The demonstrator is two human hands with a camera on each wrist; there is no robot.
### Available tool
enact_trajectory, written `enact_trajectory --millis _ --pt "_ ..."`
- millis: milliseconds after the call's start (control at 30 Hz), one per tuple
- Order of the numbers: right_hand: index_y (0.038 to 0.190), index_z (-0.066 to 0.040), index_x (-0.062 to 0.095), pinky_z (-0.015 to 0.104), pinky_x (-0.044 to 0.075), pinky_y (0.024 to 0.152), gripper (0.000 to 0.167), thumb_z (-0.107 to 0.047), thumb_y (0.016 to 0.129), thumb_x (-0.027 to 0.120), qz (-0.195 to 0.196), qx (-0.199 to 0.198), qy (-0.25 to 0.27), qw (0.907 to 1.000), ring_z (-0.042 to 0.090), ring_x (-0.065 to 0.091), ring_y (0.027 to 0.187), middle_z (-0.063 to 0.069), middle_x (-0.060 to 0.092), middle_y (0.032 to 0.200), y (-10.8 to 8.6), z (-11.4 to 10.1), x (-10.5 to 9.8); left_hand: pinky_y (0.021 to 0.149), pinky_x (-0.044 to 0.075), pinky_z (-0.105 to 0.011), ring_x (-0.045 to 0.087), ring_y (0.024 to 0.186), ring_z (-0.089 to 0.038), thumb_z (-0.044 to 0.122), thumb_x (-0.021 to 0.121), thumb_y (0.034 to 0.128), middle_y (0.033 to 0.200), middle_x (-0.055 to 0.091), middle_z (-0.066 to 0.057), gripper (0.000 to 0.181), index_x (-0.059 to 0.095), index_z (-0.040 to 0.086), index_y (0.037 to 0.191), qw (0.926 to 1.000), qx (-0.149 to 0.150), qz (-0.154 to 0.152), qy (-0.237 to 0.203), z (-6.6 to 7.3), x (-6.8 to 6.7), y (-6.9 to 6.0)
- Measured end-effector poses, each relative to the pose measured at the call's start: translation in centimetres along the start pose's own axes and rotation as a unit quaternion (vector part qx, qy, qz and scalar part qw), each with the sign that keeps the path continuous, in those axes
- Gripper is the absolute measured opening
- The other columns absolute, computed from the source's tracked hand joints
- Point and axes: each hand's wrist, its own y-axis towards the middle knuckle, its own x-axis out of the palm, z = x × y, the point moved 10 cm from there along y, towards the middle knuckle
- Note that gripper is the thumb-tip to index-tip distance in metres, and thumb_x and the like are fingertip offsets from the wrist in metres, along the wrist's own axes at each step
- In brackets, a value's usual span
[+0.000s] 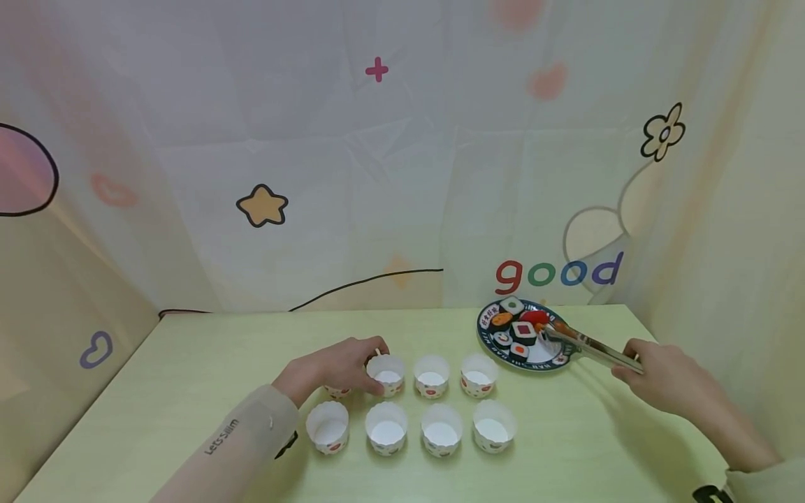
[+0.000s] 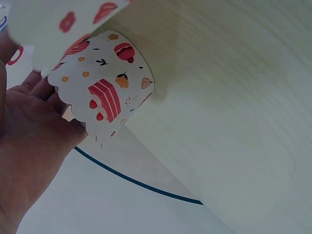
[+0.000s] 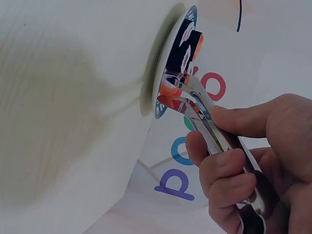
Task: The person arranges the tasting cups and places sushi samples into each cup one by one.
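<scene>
In the head view my left hand (image 1: 342, 365) holds a white paper baking cup (image 1: 390, 368) in the back row, thumb at its near side and fingers at its far side. Cake prints cover a cup (image 2: 114, 80) in the left wrist view. My right hand (image 1: 669, 377) grips metal tongs (image 1: 600, 351), with fingers wrapped round the handles (image 3: 248, 195). The tongs' tips reach onto a dark-rimmed plate (image 1: 483, 337) of toy sushi (image 1: 524, 332). They meet an orange piece (image 3: 170, 90); whether they pinch it I cannot tell.
Several more paper cups (image 1: 386, 427) stand in two rows on the pale wooden table (image 1: 207, 391), one partly hidden behind my left hand. The plate lies at the back right. A printed curtain (image 1: 314, 140) hangs behind the table and along its sides.
</scene>
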Motion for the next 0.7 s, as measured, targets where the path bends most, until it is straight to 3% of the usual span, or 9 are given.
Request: enact_trajectory --millis 133,400,567,700 --pt "0.101 0.004 0.061 0.038 0.039 0.055 0.027 -0.022 0.097 0.069 -0.003 -0.003 -0.007 1.0 0.022 0.05 0.064 0.002 0.058 0.074 0.1 0.0 0.1 0.06 0.046 -0.033 0.053 0.059 -0.018 0.026 0.083 0.0894 0.111 0.06 -0.005 0.049 0.054 0.018 0.128 1.0 0.0 -0.001 -0.002 -0.1 0.1 0.0" --pt "0.096 -0.006 0.058 0.036 0.034 0.052 0.017 -0.019 0.096 0.07 0.016 -0.004 -0.026 0.9995 0.019 0.046 0.06 -0.001 0.05 0.07 -0.3 -0.6 0.3 0.06 0.045 -0.033 0.052 0.058 -0.018 0.026 0.082 0.0897 0.111 0.06 -0.005 0.049 0.054 0.018 0.129 1.0 -0.005 -0.003 -0.005 -0.2 0.3 0.0" --pt "0.091 -0.012 0.054 0.039 0.033 0.048 0.018 -0.019 0.096 0.07 0.042 -0.001 -0.071 0.9966 0.02 0.046 0.058 -0.002 0.048 0.067 -0.7 -1.4 -0.2 0.059 0.044 -0.032 0.051 0.056 -0.017 0.027 0.082 0.0896 0.109 0.06 -0.004 0.048 0.054 0.02 0.128 1.0 -0.007 -0.004 -0.003 -0.2 0.2 -0.2" --pt "0.09 -0.011 0.052 0.042 0.035 0.045 0.02 -0.016 0.094 0.071 0.063 -0.012 -0.115 0.9913 0.02 0.047 0.055 -0.003 0.046 0.063 -0.9 -2.4 -0.7 0.059 0.044 -0.032 0.051 0.056 -0.017 0.027 0.082 0.0898 0.109 0.06 -0.004 0.048 0.054 0.02 0.128 1.0 -0.009 -0.003 -0.001 0.0 0.1 -0.3"
